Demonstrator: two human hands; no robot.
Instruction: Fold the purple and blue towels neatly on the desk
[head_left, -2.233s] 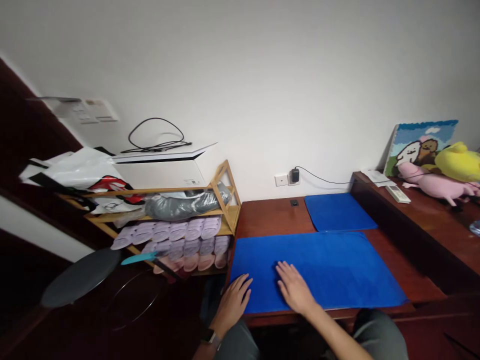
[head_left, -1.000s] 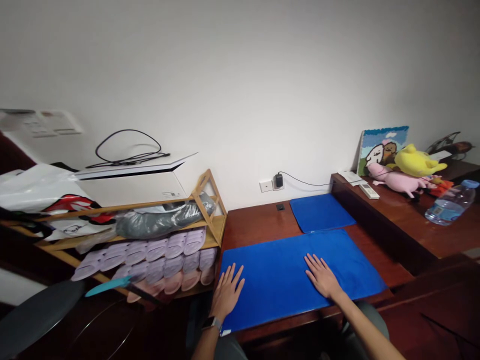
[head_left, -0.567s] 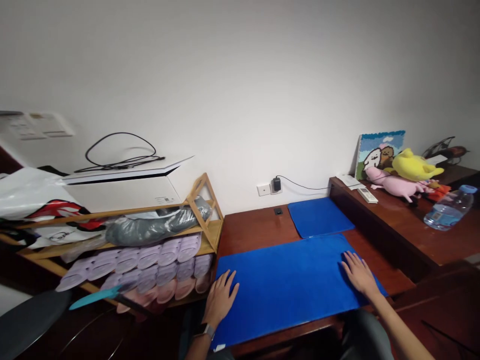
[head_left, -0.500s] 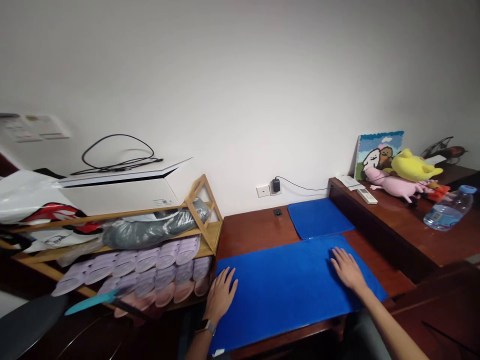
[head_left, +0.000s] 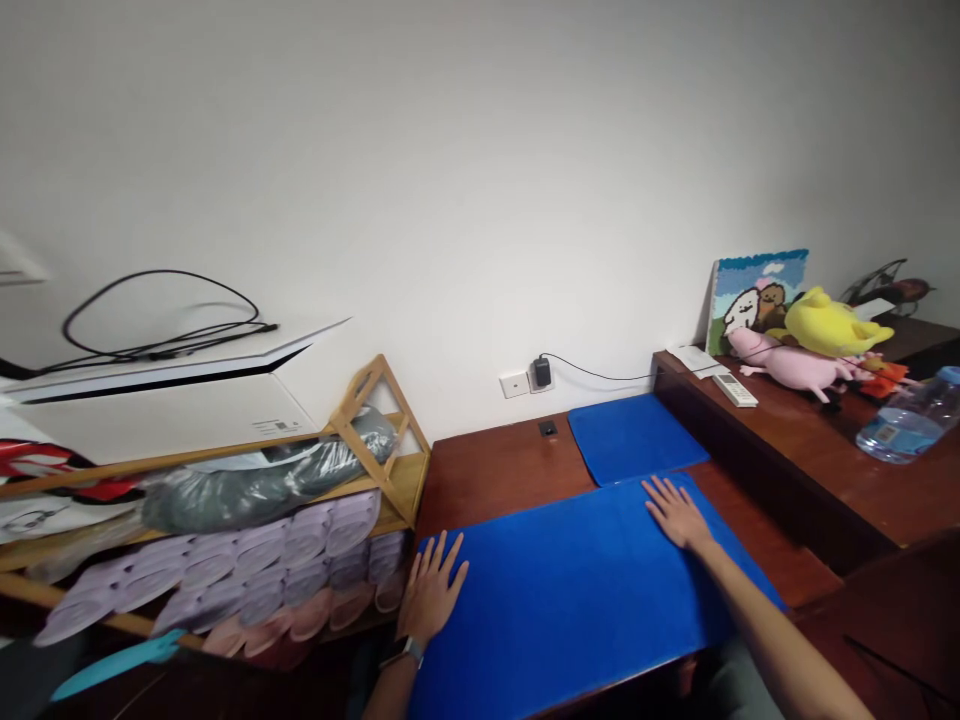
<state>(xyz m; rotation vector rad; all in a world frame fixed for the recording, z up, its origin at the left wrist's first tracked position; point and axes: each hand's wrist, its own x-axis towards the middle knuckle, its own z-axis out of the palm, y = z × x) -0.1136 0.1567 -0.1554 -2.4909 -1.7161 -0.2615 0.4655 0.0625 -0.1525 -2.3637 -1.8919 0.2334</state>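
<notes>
A large blue cloth (head_left: 570,600) lies spread over a reddish-brown wooden desk (head_left: 495,470). My left hand (head_left: 433,590) rests at the cloth's left edge, palm down with fingers spread, and a watch is on that wrist. Near the far right part of the same cloth, my right hand (head_left: 677,514) lies flat with its fingers apart. Neither hand holds anything. Just beyond the right hand is a smaller blue cloth (head_left: 634,438), close against the large one's far edge.
To the left, a wooden rack (head_left: 416,490) holds lilac slippers (head_left: 259,550), a plastic-wrapped grey bundle (head_left: 247,490) and a white box (head_left: 165,410). A raised wooden surface (head_left: 832,450) on the right bears plush toys (head_left: 791,365), a remote (head_left: 735,390) and a water bottle (head_left: 904,425).
The view has shifted slightly to the right, so the rack sits further left. My right hand has moved a little leftward and away from me over the cloth. Both hands stay flat.
</notes>
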